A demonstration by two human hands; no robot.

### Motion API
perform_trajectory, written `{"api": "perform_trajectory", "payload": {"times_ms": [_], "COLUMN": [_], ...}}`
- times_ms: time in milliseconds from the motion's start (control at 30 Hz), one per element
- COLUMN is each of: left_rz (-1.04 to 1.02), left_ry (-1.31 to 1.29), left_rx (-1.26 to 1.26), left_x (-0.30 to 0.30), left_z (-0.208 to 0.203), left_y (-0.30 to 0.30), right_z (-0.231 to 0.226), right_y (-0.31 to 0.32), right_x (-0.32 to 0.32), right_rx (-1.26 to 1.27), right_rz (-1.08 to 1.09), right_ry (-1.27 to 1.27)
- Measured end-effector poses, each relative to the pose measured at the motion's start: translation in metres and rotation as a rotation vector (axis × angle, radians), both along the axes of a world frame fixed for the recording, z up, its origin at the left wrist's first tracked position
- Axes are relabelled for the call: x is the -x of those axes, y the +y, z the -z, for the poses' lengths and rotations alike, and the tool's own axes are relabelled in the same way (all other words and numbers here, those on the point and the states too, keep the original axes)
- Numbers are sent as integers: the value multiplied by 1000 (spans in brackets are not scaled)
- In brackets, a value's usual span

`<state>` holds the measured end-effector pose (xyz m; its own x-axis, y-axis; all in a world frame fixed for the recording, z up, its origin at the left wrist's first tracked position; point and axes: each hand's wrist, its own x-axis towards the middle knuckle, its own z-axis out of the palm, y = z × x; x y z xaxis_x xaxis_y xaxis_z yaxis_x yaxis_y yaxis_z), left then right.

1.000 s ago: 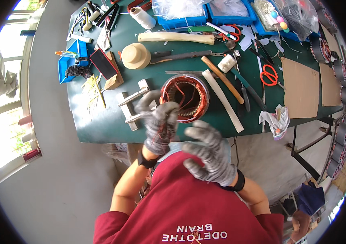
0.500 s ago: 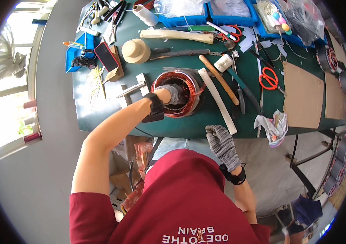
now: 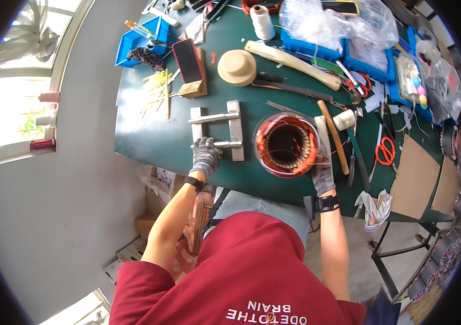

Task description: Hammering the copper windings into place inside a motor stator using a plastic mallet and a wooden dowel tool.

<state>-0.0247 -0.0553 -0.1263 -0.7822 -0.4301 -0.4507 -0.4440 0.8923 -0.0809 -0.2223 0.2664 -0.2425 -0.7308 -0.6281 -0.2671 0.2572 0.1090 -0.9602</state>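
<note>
A motor stator (image 3: 263,154) with red-orange copper windings stands upright on the green table, its round bore facing up. It is slightly blurred. My right hand (image 3: 324,172), in a grey glove, grips its right side; some of the fingers are hidden behind the windings. To the left, apart from the stator, lies a metal roller stand (image 3: 235,130) made of two blocks joined by two bars. My left hand (image 3: 207,157), also gloved, has its fingers curled over the left end of the stand's nearer bar.
A wooden stick (image 3: 333,138), a white-headed mallet (image 3: 345,119) and red scissors (image 3: 386,151) lie right of the stator. Beyond are a cream round block (image 3: 237,67), a phone (image 3: 188,62) on a wooden holder, and blue bins (image 3: 368,66). Cardboard (image 3: 419,179) lies at the right.
My left hand has come out of the stator's bore and moved onto the roller stand. My right hand has risen from the table edge to the stator, which now sits nearer me. The view has shifted.
</note>
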Motion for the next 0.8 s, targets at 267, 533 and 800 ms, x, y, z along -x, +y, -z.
{"api": "perform_trajectory", "payload": {"times_ms": [267, 533, 800], "left_rz": [-28, 322, 691], "left_ry": [220, 719, 606], "left_rx": [28, -256, -283], "left_x": [-102, -26, 2], "left_z": [43, -79, -71], "left_y": [-91, -44, 47], "right_z": [-38, -97, -61], "right_y": [-41, -80, -138], "right_x": [33, -25, -66], "right_rx": [367, 310, -31], "right_rz": [210, 310, 248], "right_ry": [-577, -683, -404]}}
